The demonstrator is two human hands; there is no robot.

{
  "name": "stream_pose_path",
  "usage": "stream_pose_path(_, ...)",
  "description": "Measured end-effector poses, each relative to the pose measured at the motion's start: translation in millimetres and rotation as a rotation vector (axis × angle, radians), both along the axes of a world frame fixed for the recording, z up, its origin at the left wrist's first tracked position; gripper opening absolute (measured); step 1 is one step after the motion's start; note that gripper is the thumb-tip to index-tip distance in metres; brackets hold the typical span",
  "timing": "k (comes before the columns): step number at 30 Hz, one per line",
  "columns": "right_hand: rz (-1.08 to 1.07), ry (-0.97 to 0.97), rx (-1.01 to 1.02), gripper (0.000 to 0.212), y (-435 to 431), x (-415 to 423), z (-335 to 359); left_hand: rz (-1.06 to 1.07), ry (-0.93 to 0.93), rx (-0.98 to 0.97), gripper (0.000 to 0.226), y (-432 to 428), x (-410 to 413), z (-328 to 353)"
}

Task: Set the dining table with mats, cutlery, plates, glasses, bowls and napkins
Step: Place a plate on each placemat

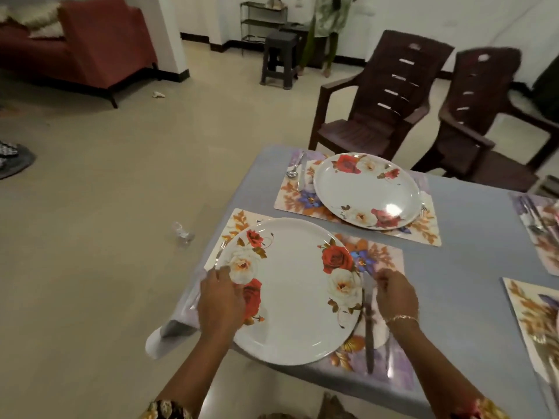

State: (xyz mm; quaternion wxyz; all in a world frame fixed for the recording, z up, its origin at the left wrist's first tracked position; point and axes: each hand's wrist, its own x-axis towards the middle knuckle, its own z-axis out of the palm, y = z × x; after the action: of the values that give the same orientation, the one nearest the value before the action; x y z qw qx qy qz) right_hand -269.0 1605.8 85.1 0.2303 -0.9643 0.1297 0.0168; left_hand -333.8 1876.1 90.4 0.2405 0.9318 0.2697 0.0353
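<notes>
At the near left corner of the table (pixel 469 267), a floral near plate (pixel 290 291) lay on a flowered near mat (pixel 384 255). The left hand (pixel 220 300) held the plate's left rim, its fingers (pixel 239 287) curled over the edge. A fork (pixel 221 251) showed just beyond that hand, partly under the rim. The right hand (pixel 396 294) hovered just right of the plate with fingers bent by the far end of a table knife (pixel 369 331) lying lengthwise on the mat; whether it pinched the knife could not be told.

Farther along, a far plate (pixel 366 189) sat on a far mat (pixel 287 198), with a spoon (pixel 292 171) and a second knife (pixel 302 175) at its left. Two side mats (pixel 538 322) reached in from the right edge.

Beyond the table stood two brown plastic chairs (pixel 381 95), and a crumpled bottle (pixel 181 232) lay on the floor to the left.
</notes>
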Motion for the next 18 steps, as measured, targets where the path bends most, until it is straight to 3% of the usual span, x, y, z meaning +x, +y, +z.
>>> stream_pose_path(2,0.118,-0.019,-0.137,0.03,0.6,-28.0,-10.6,-0.251,0.077,0.017,0.05,-16.5,6.7,-7.2)
stream_pose_path(4,0.232,0.017,-0.248,0.05,1.7,-50.7,-30.2,-0.524,0.196,0.135,0.058,-31.2,9.1,-16.7)
stream_pose_path(7,0.318,0.078,-0.355,0.074,-1.0,-73.1,-52.9,-0.724,0.269,0.197,0.069,-43.0,8.3,-31.4)
stream_pose_path(11,0.323,0.116,-0.431,0.087,-1.0,-85.7,-61.9,-0.823,0.322,0.344,0.078,-46.7,5.5,-43.2)
stream_pose_path(18,0.304,0.09,-0.442,0.09,-0.1,-91.3,-65.8,-0.823,0.252,0.294,0.072,-42.2,2.0,-54.8)
